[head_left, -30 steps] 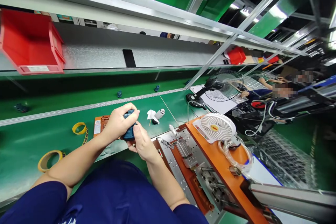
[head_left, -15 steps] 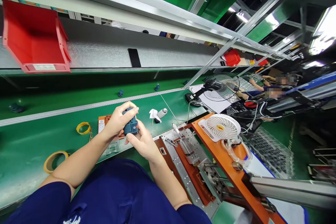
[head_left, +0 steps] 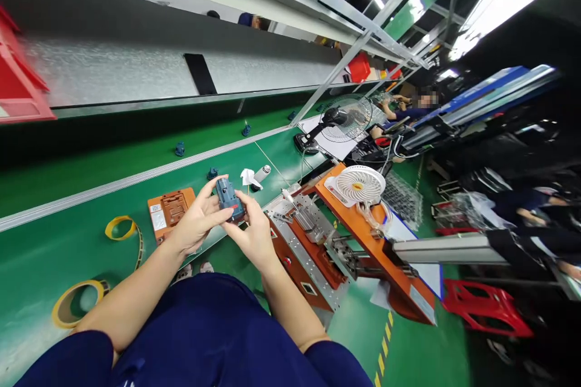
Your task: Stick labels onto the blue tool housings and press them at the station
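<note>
Between both my hands is a small blue plastic tool housing (head_left: pixel 227 198), tilted with a recessed face up. My left hand (head_left: pixel 200 221) grips it from the left side, thumb across its lower end. On the other side, my right hand (head_left: pixel 250 227) has its fingers and thumb around the right edge. Just beyond my hands a similar dark blue part (head_left: pixel 212 173) stands on the green bench. An orange fixture block (head_left: pixel 170 208) with shaped recesses and a white label lies left of my left hand. A white cloth or paper (head_left: pixel 247 178) rests beside a small bottle (head_left: pixel 263 173).
Yellow tape rolls (head_left: pixel 82 302) lie at left. More blue parts (head_left: pixel 180 149) stand along the back. To the right are a metal clamping jig (head_left: pixel 313 236), a white fan (head_left: pixel 361 186) and a black fan (head_left: pixel 333 118). Above is a shelf with a phone (head_left: pixel 200 74). Co-workers are farther right.
The view has swung to the right. The blue housing has been turned in my hands, its recessed face now showing instead of the side with the logo. The orange block is less covered by my hands.
</note>
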